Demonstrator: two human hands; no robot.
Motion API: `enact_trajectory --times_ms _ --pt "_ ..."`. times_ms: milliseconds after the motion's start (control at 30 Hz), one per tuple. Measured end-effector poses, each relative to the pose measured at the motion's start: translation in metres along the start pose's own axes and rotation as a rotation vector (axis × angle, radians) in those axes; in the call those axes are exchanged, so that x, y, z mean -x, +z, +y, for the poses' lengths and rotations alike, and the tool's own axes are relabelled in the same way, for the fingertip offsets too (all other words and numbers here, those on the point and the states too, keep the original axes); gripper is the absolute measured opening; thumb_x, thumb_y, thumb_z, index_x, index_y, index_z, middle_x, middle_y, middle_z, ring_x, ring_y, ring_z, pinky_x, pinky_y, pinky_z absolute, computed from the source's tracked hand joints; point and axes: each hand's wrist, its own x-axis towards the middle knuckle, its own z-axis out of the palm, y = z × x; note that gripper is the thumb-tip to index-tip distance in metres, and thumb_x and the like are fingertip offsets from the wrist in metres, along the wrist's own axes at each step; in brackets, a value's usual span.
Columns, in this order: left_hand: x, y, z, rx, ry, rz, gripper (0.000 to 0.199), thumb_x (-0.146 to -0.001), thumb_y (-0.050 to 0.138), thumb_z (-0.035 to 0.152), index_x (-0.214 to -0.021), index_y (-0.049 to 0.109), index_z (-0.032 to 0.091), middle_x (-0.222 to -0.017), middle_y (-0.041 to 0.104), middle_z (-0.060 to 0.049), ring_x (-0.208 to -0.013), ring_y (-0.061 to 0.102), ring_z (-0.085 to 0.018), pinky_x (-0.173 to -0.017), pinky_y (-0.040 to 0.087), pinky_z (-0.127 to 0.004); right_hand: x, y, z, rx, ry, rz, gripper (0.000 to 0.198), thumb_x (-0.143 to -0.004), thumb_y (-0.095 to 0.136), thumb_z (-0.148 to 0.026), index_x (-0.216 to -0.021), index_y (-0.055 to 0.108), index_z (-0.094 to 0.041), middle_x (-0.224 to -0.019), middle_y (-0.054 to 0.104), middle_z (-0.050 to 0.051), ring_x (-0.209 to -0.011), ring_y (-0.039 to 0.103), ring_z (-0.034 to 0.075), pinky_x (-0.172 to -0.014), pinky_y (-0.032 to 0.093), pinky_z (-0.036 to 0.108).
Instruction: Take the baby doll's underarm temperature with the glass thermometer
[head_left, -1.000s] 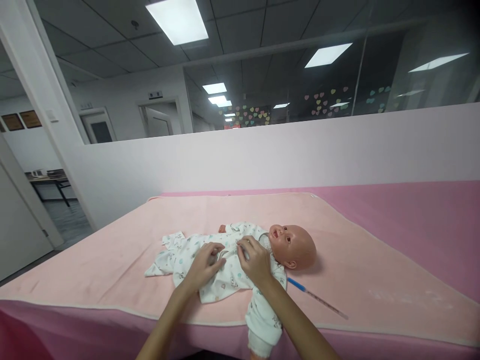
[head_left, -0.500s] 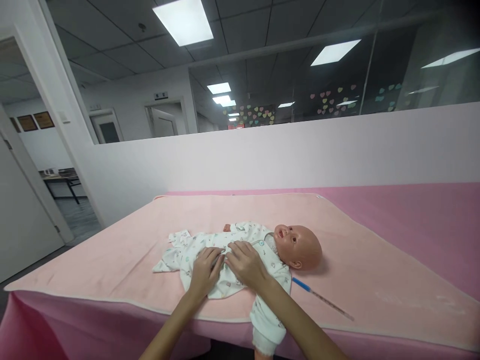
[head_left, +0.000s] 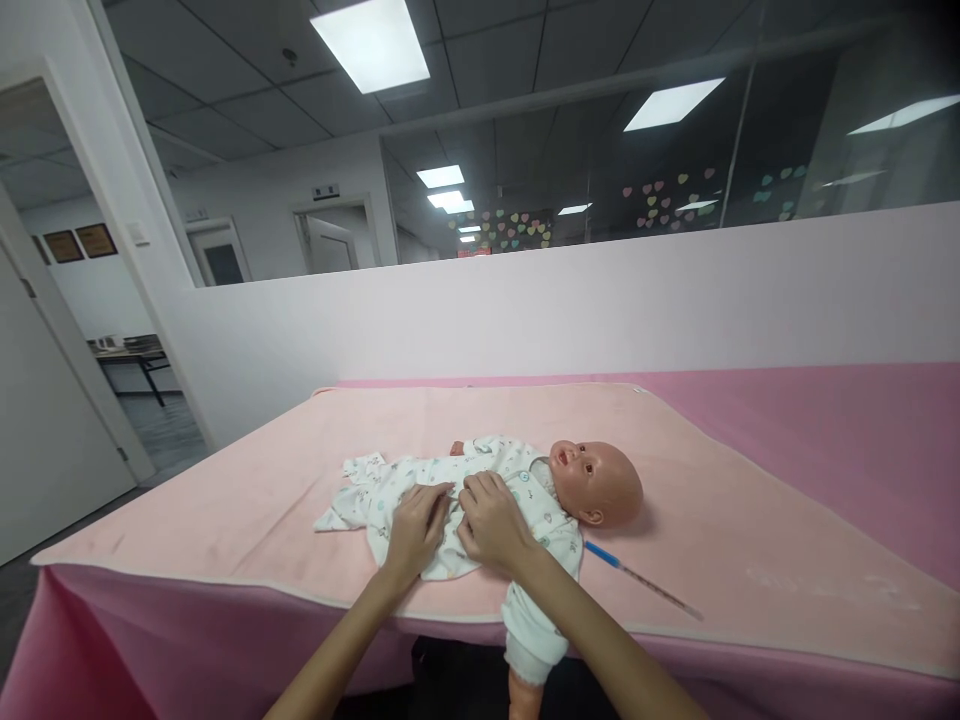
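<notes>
Right hand has slid down the doll's front, away from the neck, vs a second ago; left hand about same spot.
From where I'm standing: both hands half-curled, fingertips down on the printed outfit, nearly meeting mid-torso. Can't tell if either is pinching fabric. Doll's on its back on the peach cloth, head right, near sleeve over the edge. Blue-ended stick lies just beside its shoulder, untouched.
</notes>
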Motion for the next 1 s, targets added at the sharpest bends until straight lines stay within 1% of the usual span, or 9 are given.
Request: enact_trajectory --times_ms 133,267,367,433,533,667,767,867,1000 --pt "0.002 -0.002 0.001 0.015 0.008 0.031 0.025 -0.088 0.038 0.025 -0.104 0.057 0.022 -0.095 0.061 -0.005 -0.092 0.053 -0.019 -0.081 0.043 -0.035 0.002 -0.001 0.001 -0.091 -0.054 0.096 0.012 -0.076 0.042 -0.013 -0.082 0.052 -0.016 -0.085 0.052 0.008 -0.081 0.044 0.020 -0.077 0.038 0.035" --pt "0.006 -0.002 0.006 -0.025 0.056 0.145 0.027 -0.086 0.042 0.026 -0.107 0.058 0.025 -0.117 0.051 -0.006 -0.108 0.045 -0.021 -0.090 0.040 -0.038 0.003 -0.001 0.004 -0.174 -0.002 0.157 0.015 -0.086 0.038 -0.015 -0.085 0.053 -0.017 -0.080 0.055 0.006 -0.077 0.047 0.017 -0.073 0.038 0.032" --pt "0.007 0.000 0.009 -0.056 0.099 0.159 0.021 -0.083 0.047 0.029 -0.094 0.064 0.023 -0.121 0.047 -0.007 -0.108 0.043 -0.023 -0.089 0.039 -0.039 0.004 0.000 0.006 -0.215 0.042 0.162 0.017 -0.088 0.037 -0.017 -0.083 0.053 -0.017 -0.076 0.056 0.005 -0.074 0.049 0.017 -0.071 0.038 0.031" --pt "0.007 0.001 0.010 -0.043 0.109 0.160 0.018 -0.082 0.049 0.029 -0.079 0.064 0.020 -0.117 0.049 -0.008 -0.105 0.045 -0.023 -0.087 0.040 -0.038 0.006 0.000 0.007 -0.243 0.067 0.167 0.017 -0.089 0.037 -0.018 -0.083 0.053 -0.018 -0.076 0.057 0.004 -0.073 0.050 0.016 -0.069 0.038 0.030" --pt "0.006 0.001 0.007 0.002 0.045 0.215 0.027 -0.082 0.049 0.030 -0.060 0.056 0.017 -0.102 0.052 -0.008 -0.096 0.047 -0.021 -0.083 0.041 -0.036 0.007 -0.001 0.007 -0.276 0.105 0.167 0.016 -0.089 0.038 -0.018 -0.083 0.053 -0.018 -0.075 0.058 0.004 -0.072 0.050 0.016 -0.069 0.038 0.030" --pt "0.005 0.000 0.003 0.033 -0.069 0.264 0.037 -0.084 0.043 0.032 -0.050 0.045 0.017 -0.082 0.052 -0.006 -0.081 0.048 -0.018 -0.076 0.041 -0.033 0.007 -0.002 0.007 -0.298 0.118 0.145 0.015 -0.088 0.041 -0.020 -0.082 0.054 -0.018 -0.075 0.058 0.003 -0.072 0.049 0.016 -0.069 0.038 0.030" --pt "0.005 -0.001 0.006 0.006 -0.016 0.195 0.028 -0.084 0.044 0.031 -0.062 0.055 0.018 -0.088 0.053 -0.006 -0.084 0.048 -0.018 -0.078 0.039 -0.034 0.007 -0.003 0.008 -0.309 0.105 0.139 0.014 -0.088 0.042 -0.019 -0.083 0.055 -0.018 -0.075 0.059 0.003 -0.073 0.050 0.016 -0.070 0.038 0.030" --pt "0.005 0.000 0.011 -0.044 0.088 0.096 0.015 -0.082 0.049 0.031 -0.087 0.060 0.021 -0.104 0.053 -0.006 -0.094 0.047 -0.019 -0.085 0.036 -0.035 0.007 -0.002 0.009 -0.331 0.094 0.149 0.014 -0.088 0.043 -0.019 -0.085 0.057 -0.019 -0.077 0.060 0.003 -0.075 0.051 0.015 -0.071 0.039 0.030" --pt "0.005 0.001 0.013 -0.088 0.120 0.105 0.026 -0.083 0.047 0.027 -0.108 0.052 0.021 -0.110 0.052 -0.007 -0.102 0.046 -0.020 -0.089 0.034 -0.034 0.008 -0.002 0.010 -0.354 0.098 0.176 0.014 -0.087 0.044 -0.018 -0.086 0.058 -0.019 -0.077 0.061 0.003 -0.076 0.052 0.016 -0.072 0.039 0.031"
